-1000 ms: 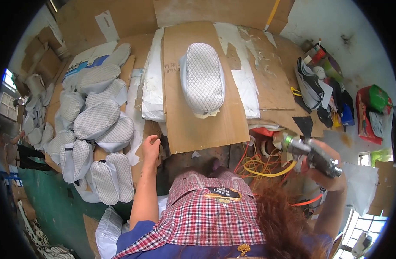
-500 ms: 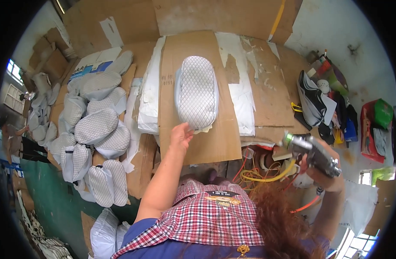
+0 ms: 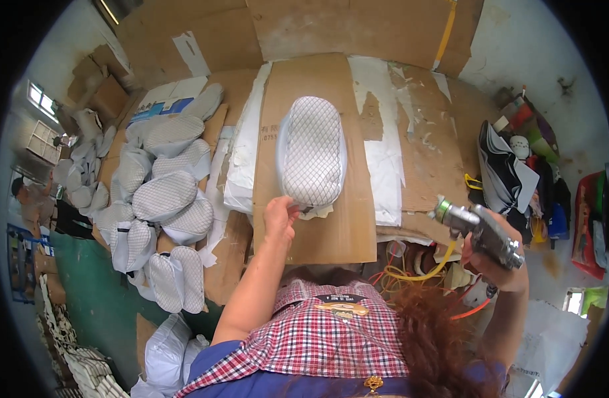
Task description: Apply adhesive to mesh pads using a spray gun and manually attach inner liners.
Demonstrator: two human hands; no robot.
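An oblong, light-grey piece with a diamond-quilted top (image 3: 312, 149) and smooth pale sides lies on a brown cardboard sheet (image 3: 347, 232) in front of me. At its near end, my left hand (image 3: 280, 217) has thumb and fingers pinched on the edge, where a bit of cream-coloured lining shows. My right hand (image 3: 500, 255) is wrapped round the grip of a metal spray gun (image 3: 480, 229), held up off the table to the right. The gun's nozzle end, with a green ring, points up and left, apart from the quilted piece. A yellow hose runs from it.
Many similar quilted pieces (image 3: 165, 196) are piled on the left. Orange and yellow hoses (image 3: 410, 275) hang below the table's front edge. Bags and a black-and-white bundle (image 3: 500, 172) sit at the right. A person (image 3: 35, 202) is at the far left. A cardboard wall (image 3: 357, 33) stands behind.
The whole scene has shifted a little right and down in the view. My left hand stays at the quilted piece's near edge; the spray gun remains raised in my right hand, its nozzle slightly turned.
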